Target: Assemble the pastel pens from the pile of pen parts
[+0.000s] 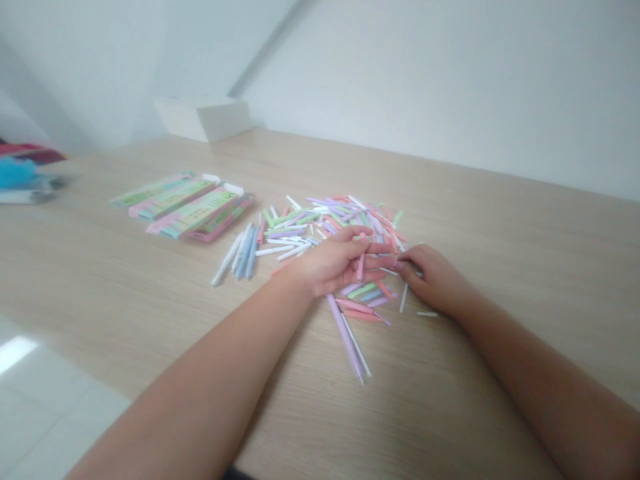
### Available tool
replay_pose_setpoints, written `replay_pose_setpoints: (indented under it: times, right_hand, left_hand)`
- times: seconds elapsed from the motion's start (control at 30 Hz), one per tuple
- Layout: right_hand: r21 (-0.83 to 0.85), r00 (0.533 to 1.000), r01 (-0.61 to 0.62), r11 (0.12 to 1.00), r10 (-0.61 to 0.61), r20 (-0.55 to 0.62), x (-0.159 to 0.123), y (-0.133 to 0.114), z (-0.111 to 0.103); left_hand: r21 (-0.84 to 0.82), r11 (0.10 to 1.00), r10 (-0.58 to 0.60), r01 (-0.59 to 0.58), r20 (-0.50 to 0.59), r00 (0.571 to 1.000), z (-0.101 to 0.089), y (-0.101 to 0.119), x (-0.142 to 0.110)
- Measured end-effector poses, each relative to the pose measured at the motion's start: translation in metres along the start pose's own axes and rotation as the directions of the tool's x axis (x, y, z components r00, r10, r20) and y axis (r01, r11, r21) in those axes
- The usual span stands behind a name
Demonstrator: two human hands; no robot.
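Observation:
A loose pile of pastel pen parts (345,217), in pink, purple, green and white, lies on the table under and beyond my hands. Palm up over this pile, my left hand (345,263) has its thumb on a short pink pen part (361,268); its other fingers stretch to the right. My right hand (435,273) is closed in a pinch at the left fingertips, around something small that I cannot make out. Below my left hand, a long purple pen part (346,339) lies beside a thin white stick (357,347). Motion blurs the details.
Several white and blue pens (243,253) lie side by side left of the pile. Further left are several flat printed boxes (195,210). A white box (205,119) stands by the wall, and blue material (20,175) is at the far left edge of the wooden table (525,280).

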State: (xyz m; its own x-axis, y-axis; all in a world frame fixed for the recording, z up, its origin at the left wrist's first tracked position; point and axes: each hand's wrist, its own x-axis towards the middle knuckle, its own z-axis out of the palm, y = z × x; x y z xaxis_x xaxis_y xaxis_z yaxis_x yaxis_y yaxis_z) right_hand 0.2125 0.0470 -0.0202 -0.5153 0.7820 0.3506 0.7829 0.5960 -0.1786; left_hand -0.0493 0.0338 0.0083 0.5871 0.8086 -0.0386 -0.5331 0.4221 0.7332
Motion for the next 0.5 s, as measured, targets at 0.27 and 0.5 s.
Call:
replay_pose_setpoints:
  times: [0.27, 0.5]
  right_hand:
    - [-0.037, 0.948, 0.285, 0.958, -0.287, -0.140, -0.005, -0.068, -0.025]
    - [-0.061, 0.899, 0.390, 0.919, -0.394, -0.193, -0.010, -0.087, -0.006]
  left_hand:
    - [-0.014, 0.996, 0.093, -0.094, -0.023, 0.995, 0.016, -0.001, -0.006]
    - [0.000, 0.994, 0.108, -0.108, 0.036, 0.993, 0.022, -0.008, -0.009]
